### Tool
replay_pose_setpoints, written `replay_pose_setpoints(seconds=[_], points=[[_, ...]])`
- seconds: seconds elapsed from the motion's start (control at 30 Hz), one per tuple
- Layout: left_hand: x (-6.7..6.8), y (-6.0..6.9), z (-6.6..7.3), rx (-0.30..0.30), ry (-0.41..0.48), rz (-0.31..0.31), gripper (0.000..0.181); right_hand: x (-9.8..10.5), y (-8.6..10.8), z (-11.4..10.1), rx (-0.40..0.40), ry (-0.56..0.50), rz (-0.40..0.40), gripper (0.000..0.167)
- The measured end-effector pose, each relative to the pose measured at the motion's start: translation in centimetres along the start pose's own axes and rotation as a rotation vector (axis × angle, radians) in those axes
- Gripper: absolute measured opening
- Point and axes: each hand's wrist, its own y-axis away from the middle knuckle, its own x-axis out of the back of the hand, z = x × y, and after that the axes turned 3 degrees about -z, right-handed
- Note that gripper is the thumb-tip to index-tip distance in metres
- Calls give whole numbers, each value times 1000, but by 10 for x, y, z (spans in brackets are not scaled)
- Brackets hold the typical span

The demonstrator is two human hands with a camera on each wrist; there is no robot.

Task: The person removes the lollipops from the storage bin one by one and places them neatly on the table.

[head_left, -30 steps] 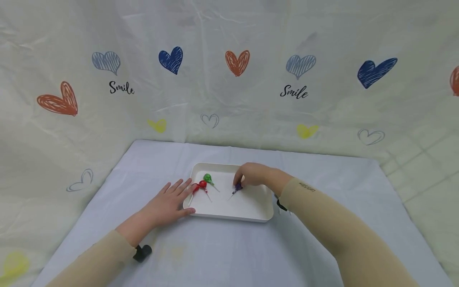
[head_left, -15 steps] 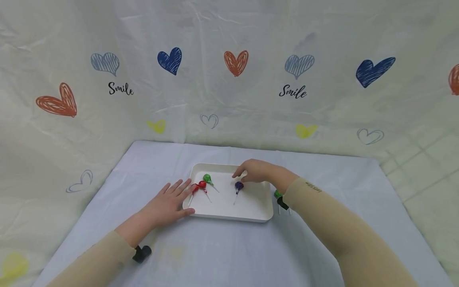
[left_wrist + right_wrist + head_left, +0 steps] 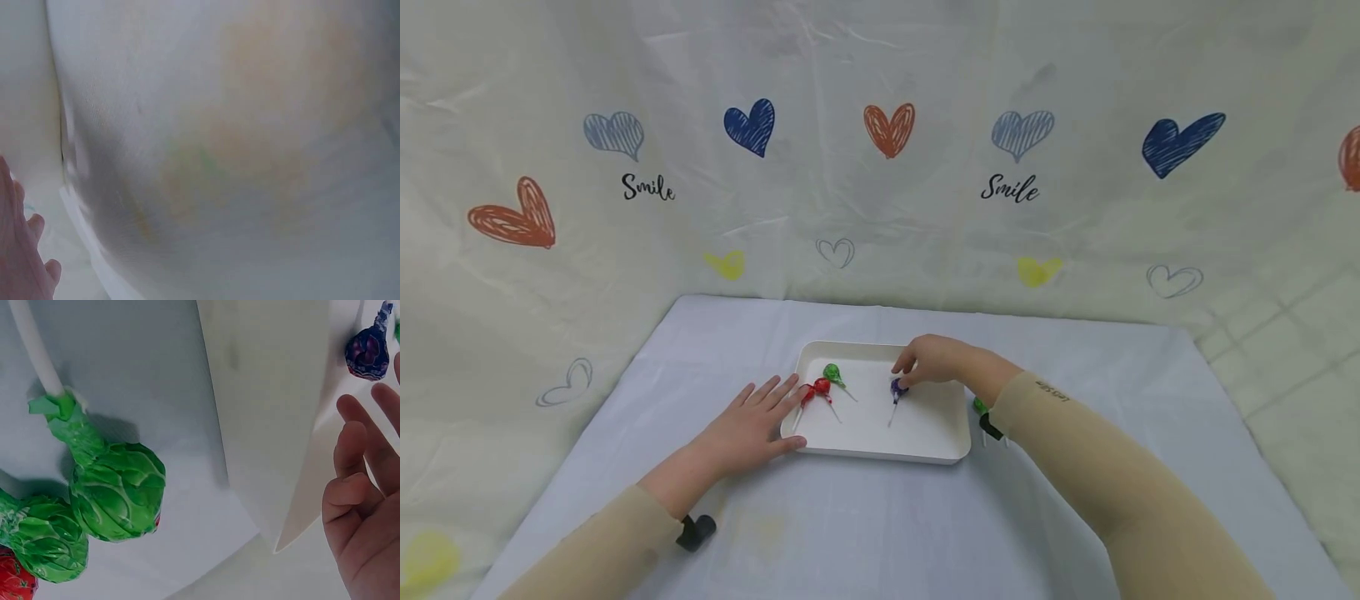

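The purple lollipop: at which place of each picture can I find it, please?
Head: the purple lollipop is below centre, slightly right, in the white tray.
Left wrist: not in it.
Right wrist: the purple lollipop is near the upper right corner.
Landmark shared by head and right wrist: the white tray.

Lollipops (image 3: 832,373) lie in the tray (image 3: 932,425) (other lollipops (image 3: 119,492) outside, to its right).
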Motion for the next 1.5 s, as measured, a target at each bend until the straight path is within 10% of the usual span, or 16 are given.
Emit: replay_pose_setpoints(seconds=[1.5], points=[[3, 0, 5, 5, 10, -5, 89, 8, 11, 1, 21, 15, 73, 28]])
